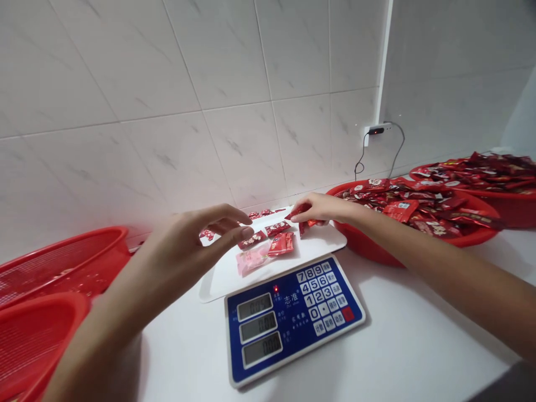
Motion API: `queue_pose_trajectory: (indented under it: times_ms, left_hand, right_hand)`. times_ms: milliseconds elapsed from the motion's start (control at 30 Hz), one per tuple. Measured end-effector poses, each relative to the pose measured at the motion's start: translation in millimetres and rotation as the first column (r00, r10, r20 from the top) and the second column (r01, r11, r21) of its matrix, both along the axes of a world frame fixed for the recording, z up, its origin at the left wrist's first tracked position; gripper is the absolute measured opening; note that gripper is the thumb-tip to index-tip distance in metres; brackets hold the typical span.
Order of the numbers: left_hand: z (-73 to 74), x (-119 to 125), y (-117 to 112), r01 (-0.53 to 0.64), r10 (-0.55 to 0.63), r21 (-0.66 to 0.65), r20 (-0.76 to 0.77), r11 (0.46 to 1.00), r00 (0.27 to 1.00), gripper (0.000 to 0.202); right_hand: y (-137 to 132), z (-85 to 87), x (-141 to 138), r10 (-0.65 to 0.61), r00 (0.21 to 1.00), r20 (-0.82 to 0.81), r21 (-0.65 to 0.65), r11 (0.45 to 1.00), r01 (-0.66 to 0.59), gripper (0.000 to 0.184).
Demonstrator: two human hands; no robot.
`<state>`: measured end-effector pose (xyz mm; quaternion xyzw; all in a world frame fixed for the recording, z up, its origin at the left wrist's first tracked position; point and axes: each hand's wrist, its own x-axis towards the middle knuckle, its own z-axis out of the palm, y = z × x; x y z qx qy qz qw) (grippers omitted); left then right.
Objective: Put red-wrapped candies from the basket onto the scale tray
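Plainly, 志准 scale [293,318], right hand [320,207] on sachet [300,210]

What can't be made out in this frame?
All in the head view:
Digits on the electronic scale: too small and blurred to read.
Red packet: partly hidden by the right hand, so any hold is unclear.
Print on packets in the red basin: mostly too small.
Second red basin: cut off by the right edge.
Red baskets: cut off by the left edge.
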<state>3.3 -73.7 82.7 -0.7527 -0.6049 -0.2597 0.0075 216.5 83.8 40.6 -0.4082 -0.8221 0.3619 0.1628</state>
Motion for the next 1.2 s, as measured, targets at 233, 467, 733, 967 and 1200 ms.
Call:
queue_pose_trajectory:
  times_ms: [233, 467, 733, 967, 1200]
  left_hand:
    - [3.6, -1, -3, -0.005, 0.005, -0.002, 0.027, 1.0, 1.0, 0.033]
    - [5.4, -2, -7, -0.033, 0.032, 0.025, 0.03, 0.999, 0.999, 0.032]
    - [5.4, 1, -6, -0.046, 0.047, 0.119, -0.003, 0.992, 0.999, 0.024]
    - [2.8, 1, -3, -0.01, 0.017, 0.127, -0.056, 0.992, 0.998, 0.023]
    - [6.8, 6, -8, -0.022, 0.024, 0.044, -0.05, 0.999, 0.998, 0.027]
  right_hand:
    - [-15, 19.6, 7, -0.099, 0.986, -0.133, 0.164, 0.979, 0.121, 0.026]
    - [-30, 21.6, 18, -0.189, 0.867, -0.46, 0.192, 0.933, 0.306, 0.017]
    - [-35, 30.2, 40, -0.123, 0.739, -0.662, 0.288, 0.869, 0.403, 0.007]
    - [-40, 31.6, 43, -0.104, 0.72, -0.686, 0.321, 0.845, 0.428, 0.006]
    - [-38, 27.6, 37, -0.147, 0.759, -0.634, 0.239, 0.897, 0.373, 0.016]
